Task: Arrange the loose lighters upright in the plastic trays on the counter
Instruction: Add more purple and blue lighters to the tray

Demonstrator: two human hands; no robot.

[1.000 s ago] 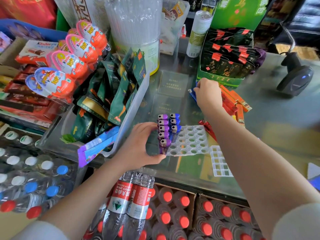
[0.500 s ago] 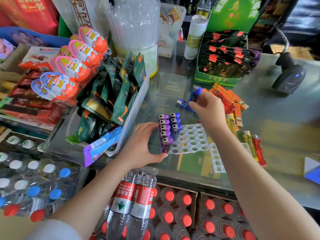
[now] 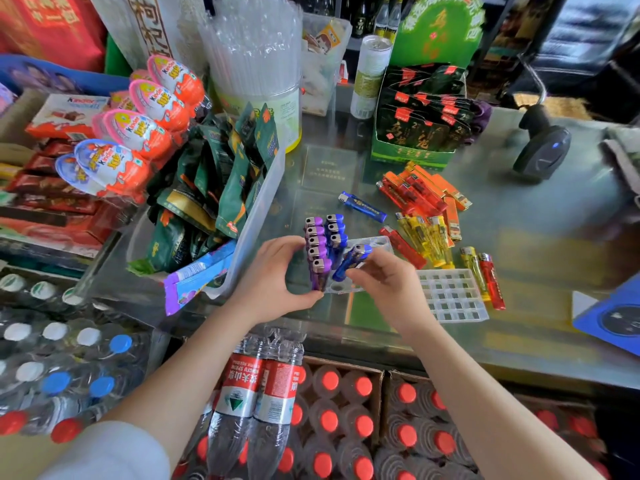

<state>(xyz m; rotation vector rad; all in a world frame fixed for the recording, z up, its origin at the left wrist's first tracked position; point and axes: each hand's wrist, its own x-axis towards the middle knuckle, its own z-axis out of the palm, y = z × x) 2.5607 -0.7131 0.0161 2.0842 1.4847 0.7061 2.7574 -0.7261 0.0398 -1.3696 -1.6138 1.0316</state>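
A clear plastic tray (image 3: 375,243) lies on the glass counter with several purple lighters (image 3: 316,241) and blue lighters (image 3: 336,230) standing upright along its left side. My left hand (image 3: 273,282) grips the tray's left edge. My right hand (image 3: 388,282) holds a blue lighter (image 3: 353,260) tilted over the tray, its base near the holes. Another blue lighter (image 3: 363,206) lies flat behind. Loose orange and red lighters (image 3: 422,188) and yellow lighters (image 3: 424,237) are scattered to the right. A second, square-celled tray (image 3: 450,294) lies beside my right hand.
A bin of green snack packets (image 3: 221,188) stands close on the left. A green display box (image 3: 415,133) and a straw tub (image 3: 256,81) stand behind. A barcode scanner (image 3: 540,150) sits at the far right. Bottles (image 3: 263,393) are stacked below the counter edge.
My right hand picked a blue lighter from the loose pile and brought it back and down over the tray. My left hand stayed on the tray's edge.
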